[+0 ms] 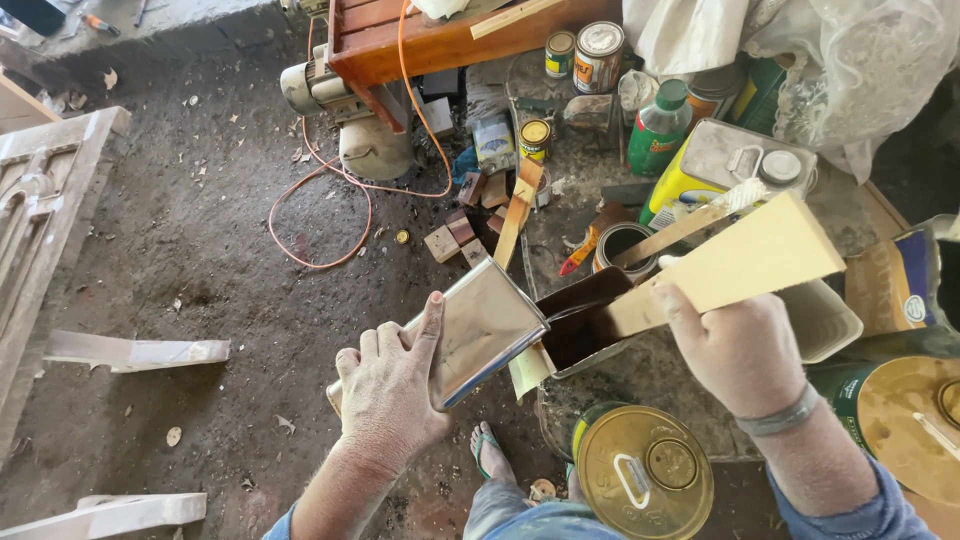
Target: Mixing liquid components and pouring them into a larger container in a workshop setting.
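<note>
1. Shiny rectangular metal can (pixel 478 330), gripped in my left hand (pixel 390 395), is tilted over the dark open tin (pixel 580 325).
2. Right hand (pixel 740 350) grips the pale wooden board (pixel 730 265).
3. Advise a slow, steady tilt.

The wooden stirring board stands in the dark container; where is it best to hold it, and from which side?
Grip the wooden board on its wide upper half, from the right, as the right hand does. Its narrow lower end sits in the dark container, where the left hand tips a metal can, so only the upper part is free.
</note>
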